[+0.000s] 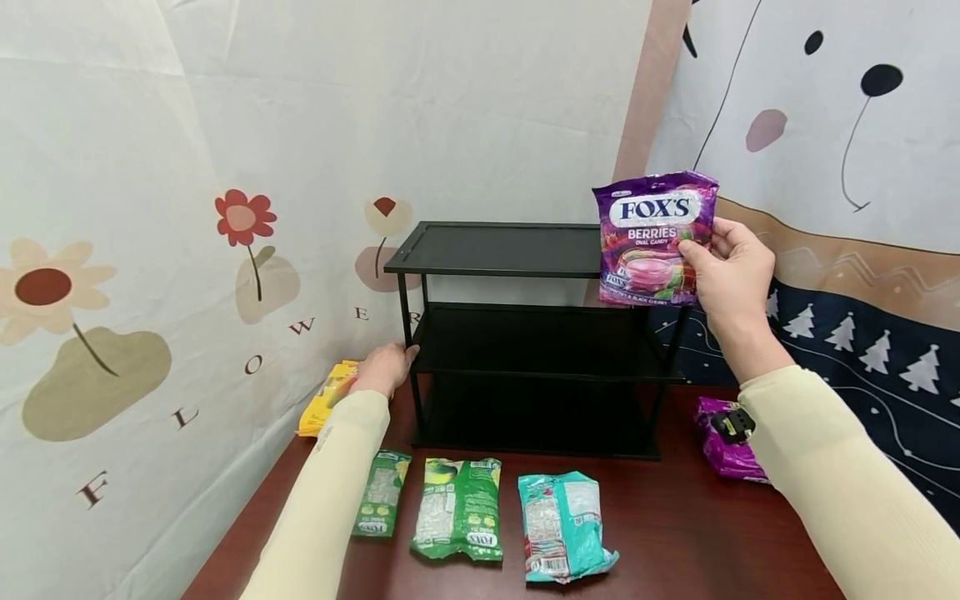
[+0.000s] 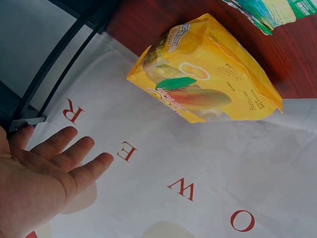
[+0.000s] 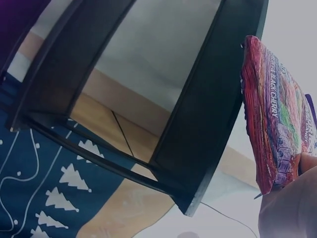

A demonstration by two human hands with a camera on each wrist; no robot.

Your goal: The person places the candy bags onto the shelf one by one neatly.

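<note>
My right hand [image 1: 733, 275] pinches a purple bag of Fox's Berries candy [image 1: 654, 218] by its right edge, thumb across the front. The bag hangs upright at the right end of a black three-tier shelf rack [image 1: 502, 250], level with its top board. From the side, the right wrist view shows the candy bag [image 3: 277, 114] beside the rack. My left hand [image 1: 384, 368] touches the rack's left post near the middle tier. Its fingers [image 2: 81, 151] are spread and loosely extended in the left wrist view; the thumb is hidden there.
Beside my left hand stands a yellow candy bag [image 2: 198, 79] with a mango picture. Two green bags [image 1: 459, 508] [image 1: 381, 493] and a teal bag [image 1: 562, 525] lie before the rack on the dark red table [image 1: 690, 533]. Another purple bag [image 1: 723, 454] lies at right. Printed cloth [image 1: 480, 100] hangs behind.
</note>
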